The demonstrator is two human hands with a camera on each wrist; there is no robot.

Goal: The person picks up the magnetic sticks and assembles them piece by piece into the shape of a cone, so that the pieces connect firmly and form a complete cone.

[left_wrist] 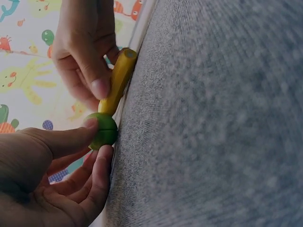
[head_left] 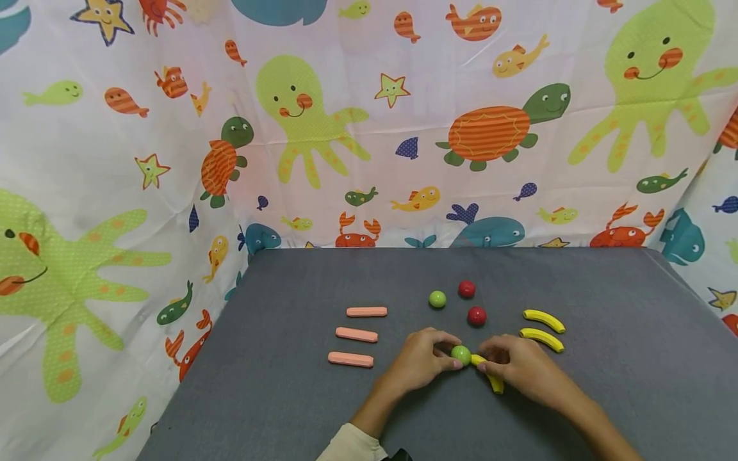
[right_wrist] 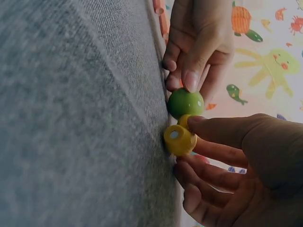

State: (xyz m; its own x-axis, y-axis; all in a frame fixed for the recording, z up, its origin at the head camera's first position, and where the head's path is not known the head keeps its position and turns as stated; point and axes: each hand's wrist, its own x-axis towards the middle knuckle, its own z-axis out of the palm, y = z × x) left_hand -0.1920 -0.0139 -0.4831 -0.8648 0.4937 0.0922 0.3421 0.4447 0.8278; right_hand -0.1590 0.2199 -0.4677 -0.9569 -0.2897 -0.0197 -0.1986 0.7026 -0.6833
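My left hand (head_left: 422,360) pinches a small green ball (head_left: 460,354) between thumb and fingers, low over the grey tabletop. In the left wrist view a groove runs across the green ball (left_wrist: 105,130). My right hand (head_left: 521,365) holds a yellow toy banana (head_left: 496,384) between thumb and fingers. One end of the banana (left_wrist: 122,78) meets the green ball; the other points toward the front, with a pale round spot on its tip. In the right wrist view the banana (right_wrist: 180,140) appears nearly end-on, partly behind the right thumb.
On the grey table (head_left: 277,397), three pink sticks (head_left: 353,334) lie to the left. Behind the hands are another green ball (head_left: 437,299) and two red balls, one nearer (head_left: 476,316), one farther (head_left: 466,289). Two more toy bananas (head_left: 542,339) lie right. A sea-animal curtain (head_left: 357,186) hangs behind.
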